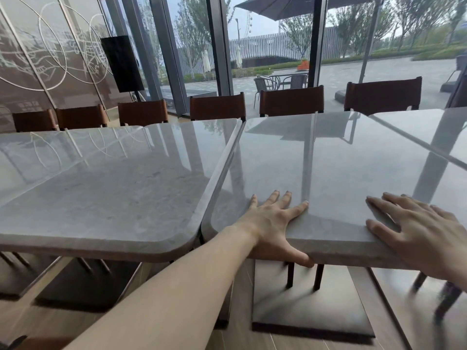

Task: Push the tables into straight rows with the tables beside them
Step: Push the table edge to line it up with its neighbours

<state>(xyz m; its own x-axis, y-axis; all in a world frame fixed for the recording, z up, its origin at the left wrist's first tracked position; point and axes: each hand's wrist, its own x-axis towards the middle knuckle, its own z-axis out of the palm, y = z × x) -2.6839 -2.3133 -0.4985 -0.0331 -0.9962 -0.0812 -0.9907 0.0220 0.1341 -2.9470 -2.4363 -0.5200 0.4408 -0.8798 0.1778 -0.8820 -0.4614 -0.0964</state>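
The left hand (271,223) lies flat with fingers spread, thumb under the near edge, and the right hand (417,228) lies flat at three o'clock, both on the glossy grey stone square table (341,160), one of four, with six brown chairs (292,101) at twelve o'clock.

— Any writing to read here, on the tables or the wall?

— None that I can make out. The glass wall panel (58,46) carries only white line drawings of circles and shapes, and some faint marks low on it are too blurred to read.
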